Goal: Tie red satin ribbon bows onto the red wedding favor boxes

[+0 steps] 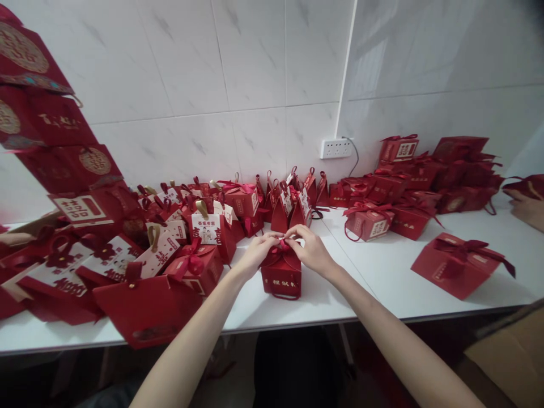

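In the centre of the frame, the front box (281, 277) bears a row of gold characters: 似 reads clearly, the one before it looks like 程, and the ends are cut off at the edges. Left of centre, a white-faced bag (208, 229) reads 吾家有喜, with a large red 喜 at each side. In the stack at upper left, the top box (32, 56) carries a gold 囍 in a medallion, the second box (63, 122) reads 百年好合 in gold, and the lowest box (83, 209) has 囍 on a white label. At right of centre, 囍 stands on the white label of a ribboned box (369, 222); at upper right, on that of a raised box (398, 150). Other small gold lettering is too blurred to read.
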`<state>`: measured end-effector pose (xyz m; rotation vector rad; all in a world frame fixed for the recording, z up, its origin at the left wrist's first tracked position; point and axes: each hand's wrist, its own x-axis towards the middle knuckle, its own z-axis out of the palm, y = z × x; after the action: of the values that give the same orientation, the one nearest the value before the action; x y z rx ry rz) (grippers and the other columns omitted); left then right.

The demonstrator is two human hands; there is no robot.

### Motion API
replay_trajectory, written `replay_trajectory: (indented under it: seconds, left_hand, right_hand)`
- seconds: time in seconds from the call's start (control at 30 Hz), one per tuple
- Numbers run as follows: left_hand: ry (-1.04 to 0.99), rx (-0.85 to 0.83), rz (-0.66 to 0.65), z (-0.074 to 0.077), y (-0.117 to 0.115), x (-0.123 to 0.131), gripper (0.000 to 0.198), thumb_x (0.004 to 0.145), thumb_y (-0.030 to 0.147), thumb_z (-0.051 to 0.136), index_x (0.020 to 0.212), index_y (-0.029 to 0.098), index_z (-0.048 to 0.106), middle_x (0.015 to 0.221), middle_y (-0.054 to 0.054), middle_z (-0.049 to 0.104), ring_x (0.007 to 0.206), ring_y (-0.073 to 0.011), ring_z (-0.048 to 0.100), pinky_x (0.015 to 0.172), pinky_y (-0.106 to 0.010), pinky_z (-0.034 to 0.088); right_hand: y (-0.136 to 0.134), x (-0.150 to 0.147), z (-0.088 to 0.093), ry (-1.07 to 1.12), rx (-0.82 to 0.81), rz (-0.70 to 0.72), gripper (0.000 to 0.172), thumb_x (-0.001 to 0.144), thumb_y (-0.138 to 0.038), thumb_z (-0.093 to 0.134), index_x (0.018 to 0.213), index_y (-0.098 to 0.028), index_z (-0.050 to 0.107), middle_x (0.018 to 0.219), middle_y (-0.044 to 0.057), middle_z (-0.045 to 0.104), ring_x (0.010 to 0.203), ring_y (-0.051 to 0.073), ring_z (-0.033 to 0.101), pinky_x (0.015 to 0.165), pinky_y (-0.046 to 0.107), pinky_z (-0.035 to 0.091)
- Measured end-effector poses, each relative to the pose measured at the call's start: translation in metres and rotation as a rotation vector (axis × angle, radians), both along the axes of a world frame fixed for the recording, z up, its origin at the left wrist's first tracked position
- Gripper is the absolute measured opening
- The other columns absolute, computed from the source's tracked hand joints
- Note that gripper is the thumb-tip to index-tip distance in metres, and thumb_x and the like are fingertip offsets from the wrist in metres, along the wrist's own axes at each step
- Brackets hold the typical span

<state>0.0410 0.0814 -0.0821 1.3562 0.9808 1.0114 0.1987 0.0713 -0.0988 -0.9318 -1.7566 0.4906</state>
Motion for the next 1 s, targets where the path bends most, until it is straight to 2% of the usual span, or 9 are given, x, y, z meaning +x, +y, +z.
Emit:
replay_trajectory:
  seconds: [0.17,0.27,0.37,0.47,0.57,0.67,0.73,0.87,1.0]
  left_hand:
    - [-0.012,0.014,-0.011,0.002,-0.001,-0.002,0.017,0.06,0.029,0.06,0.064,0.014,0.067,0.103,-0.008,0.068,0.088,-0.019,0.06,0.081,-0.029,0.043]
    - [-0.007,0.032,-0.02,0.001,-0.001,-0.003,0.02,0.062,0.031,0.059,0.068,0.014,0.069,0.102,-0.009,0.069,0.088,-0.0198,0.061,0.082,-0.03,0.044]
    - [0.023,0.069,-0.008,-0.001,0.001,-0.004,0.023,0.064,0.033,0.058,0.071,0.014,0.07,0.098,-0.009,0.069,0.086,-0.0203,0.062,0.081,-0.032,0.045]
    - [0.084,0.161,0.058,-0.003,0.001,-0.006,0.02,0.066,0.032,0.057,0.063,0.015,0.067,0.098,-0.009,0.068,0.089,-0.021,0.06,0.082,-0.033,0.044]
    - [0.154,0.289,0.15,-0.004,-0.003,-0.007,0.02,0.069,0.03,0.058,0.056,0.017,0.063,0.094,-0.007,0.065,0.092,-0.0198,0.058,0.088,-0.032,0.04]
    - [0.212,0.392,0.218,-0.004,-0.01,-0.009,0.014,0.071,0.028,0.059,0.062,0.018,0.063,0.082,-0.003,0.061,0.085,-0.0174,0.056,0.086,-0.031,0.04]
    - [0.247,0.436,0.249,-0.006,-0.014,-0.012,0.011,0.072,0.027,0.059,0.066,0.019,0.062,0.077,-0.001,0.058,0.079,-0.016,0.054,0.081,-0.03,0.041]
    - [0.31,0.482,0.279,-0.012,-0.019,-0.019,0.011,0.076,0.028,0.057,0.073,0.018,0.061,0.074,0.0,0.054,0.067,-0.0132,0.049,0.072,-0.029,0.041]
    - [0.34,0.523,0.291,-0.017,-0.025,-0.026,0.01,0.079,0.027,0.055,0.077,0.019,0.06,0.077,0.0,0.052,0.063,-0.0113,0.048,0.068,-0.027,0.042]
  right_hand:
    - [-0.012,0.006,-0.001,-0.155,0.24,-0.027,0.006,0.079,-0.017,0.061,0.084,-0.019,0.063,0.093,0.007,0.058,0.092,0.021,0.058,0.084,0.038,0.046]
    - [-0.013,0.007,-0.003,-0.208,0.294,-0.077,0.007,0.079,-0.017,0.063,0.085,-0.019,0.066,0.093,0.008,0.059,0.091,0.022,0.058,0.084,0.04,0.046]
    - [-0.011,0.006,-0.004,-0.212,0.325,-0.126,0.006,0.08,-0.015,0.063,0.079,-0.019,0.067,0.087,0.007,0.061,0.087,0.022,0.059,0.082,0.041,0.046]
    - [-0.011,0.005,-0.003,-0.189,0.307,-0.156,0.01,0.08,-0.014,0.063,0.072,-0.019,0.067,0.082,0.006,0.063,0.083,0.021,0.06,0.081,0.041,0.045]
    - [-0.013,0.006,0.001,-0.123,0.183,-0.138,0.009,0.078,-0.015,0.064,0.072,-0.02,0.068,0.085,0.005,0.064,0.085,0.02,0.061,0.082,0.038,0.046]
    - [-0.013,0.009,0.003,-0.05,0.036,-0.122,0.007,0.078,-0.018,0.063,0.074,-0.02,0.068,0.086,0.004,0.066,0.085,0.019,0.063,0.082,0.035,0.047]
    - [-0.013,0.012,0.002,-0.039,-0.003,-0.124,0.008,0.079,-0.019,0.062,0.075,-0.02,0.068,0.086,0.004,0.066,0.085,0.019,0.063,0.082,0.035,0.047]
    - [-0.015,0.016,-0.001,-0.111,0.063,-0.127,0.012,0.084,-0.017,0.056,0.081,-0.02,0.067,0.085,0.005,0.065,0.086,0.02,0.061,0.082,0.036,0.046]
    - [-0.02,0.021,-0.008,-0.213,0.181,-0.175,0.016,0.087,-0.014,0.052,0.086,-0.021,0.067,0.087,0.005,0.064,0.087,0.021,0.059,0.081,0.037,0.043]
